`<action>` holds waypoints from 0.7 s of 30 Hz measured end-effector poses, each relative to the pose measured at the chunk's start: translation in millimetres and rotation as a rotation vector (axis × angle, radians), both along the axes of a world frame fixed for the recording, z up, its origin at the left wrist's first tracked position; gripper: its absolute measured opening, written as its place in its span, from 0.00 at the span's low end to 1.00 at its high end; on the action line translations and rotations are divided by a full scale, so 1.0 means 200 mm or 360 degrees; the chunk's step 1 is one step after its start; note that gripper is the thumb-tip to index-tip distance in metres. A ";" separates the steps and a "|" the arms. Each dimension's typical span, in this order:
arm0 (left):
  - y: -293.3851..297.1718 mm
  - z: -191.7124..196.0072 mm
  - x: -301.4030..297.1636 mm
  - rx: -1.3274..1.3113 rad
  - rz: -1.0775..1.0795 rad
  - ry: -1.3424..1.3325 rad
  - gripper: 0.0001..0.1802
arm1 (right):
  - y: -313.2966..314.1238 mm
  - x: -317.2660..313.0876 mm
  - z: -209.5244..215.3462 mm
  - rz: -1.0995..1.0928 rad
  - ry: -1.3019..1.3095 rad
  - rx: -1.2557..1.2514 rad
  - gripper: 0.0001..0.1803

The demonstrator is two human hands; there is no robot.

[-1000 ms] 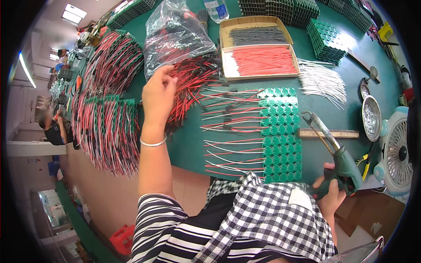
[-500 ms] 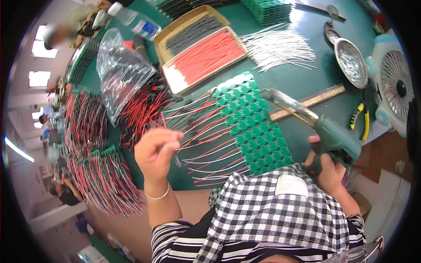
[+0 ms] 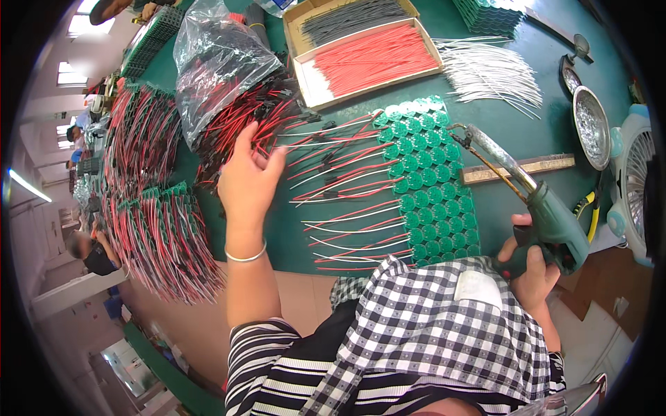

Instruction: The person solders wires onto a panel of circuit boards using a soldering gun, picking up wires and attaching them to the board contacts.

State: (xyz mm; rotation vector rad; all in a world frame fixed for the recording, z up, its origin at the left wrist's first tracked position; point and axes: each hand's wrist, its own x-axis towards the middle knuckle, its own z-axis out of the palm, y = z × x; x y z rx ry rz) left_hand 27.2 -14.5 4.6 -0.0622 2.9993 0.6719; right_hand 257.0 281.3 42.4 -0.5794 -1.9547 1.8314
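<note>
Green-bodied and clenched in your right hand (image 3: 531,267) at the tabletop's (image 3: 555,97) near right edge, the soldering gun (image 3: 527,201) points its long axis up-left at the round green boards (image 3: 427,180), ready to work, while your left hand (image 3: 248,179), fingers loosely spread, reaches the red-and-black wire heap (image 3: 243,118), apparently grasping nothing.

Glossy plastic bag (image 3: 208,62); shiny metal dish (image 3: 592,128).
</note>
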 end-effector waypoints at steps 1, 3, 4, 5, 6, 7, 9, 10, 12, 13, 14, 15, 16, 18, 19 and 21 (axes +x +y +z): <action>0.02 -0.02 0.00 -0.0096 -0.0047 0.0040 0.33 | 0.00 0.00 0.00 -0.0015 0.0010 0.0020 0.27; 0.01 -0.02 0.00 -0.0064 -0.0043 0.0071 0.35 | 0.01 0.01 0.01 -0.0008 0.0003 0.0033 0.27; 0.00 -0.01 0.00 -0.0104 -0.0041 0.0047 0.36 | 0.02 0.02 0.01 0.0009 0.0003 0.0043 0.27; -0.03 0.00 0.02 -0.0144 -0.0037 0.0024 0.37 | 0.02 0.02 0.01 0.0008 -0.0003 0.0046 0.27; -0.06 -0.01 0.02 -0.0136 -0.0067 0.0039 0.38 | 0.02 0.02 0.01 -0.0006 0.0006 0.0035 0.27; -0.08 0.00 0.04 -0.0140 -0.0062 0.0073 0.36 | 0.02 0.02 0.01 -0.0019 0.0016 0.0024 0.27; -0.15 0.06 0.11 -0.0105 -0.0047 0.0081 0.32 | 0.01 0.01 0.01 -0.0014 0.0025 0.0031 0.26; -0.19 0.08 0.13 -0.0101 -0.0045 0.0079 0.27 | 0.00 0.01 0.01 -0.0019 0.0032 0.0045 0.26; -0.26 0.09 0.18 0.0040 -0.0156 0.0243 0.18 | 0.00 0.01 0.01 -0.0008 0.0032 0.0049 0.26; -0.25 0.10 0.20 0.0174 -0.0197 0.0327 0.16 | 0.01 0.01 0.01 0.0006 0.0035 0.0050 0.25; -0.23 0.13 0.22 0.0272 -0.0305 0.0438 0.13 | 0.00 -0.01 0.02 -0.0008 0.0030 0.0061 0.25; -0.16 0.14 0.24 0.0292 -0.0317 0.0425 0.13 | -0.02 -0.03 0.03 -0.0069 0.0049 0.0065 0.25; -0.09 0.16 0.26 0.0424 -0.0551 0.0436 0.13 | -0.02 -0.04 0.03 -0.0124 0.0071 0.0065 0.24; 0.09 0.14 0.29 0.0631 -0.0960 0.0434 0.11 | 0.01 -0.04 0.04 -0.0109 0.0069 0.0086 0.24; 0.18 0.11 0.30 0.0698 -0.1128 0.0423 0.10 | 0.02 -0.03 0.04 -0.0075 0.0079 0.0091 0.24; 0.29 0.08 0.31 0.0591 -0.1206 0.0408 0.08 | 0.02 -0.01 0.05 -0.0085 0.0059 0.0112 0.24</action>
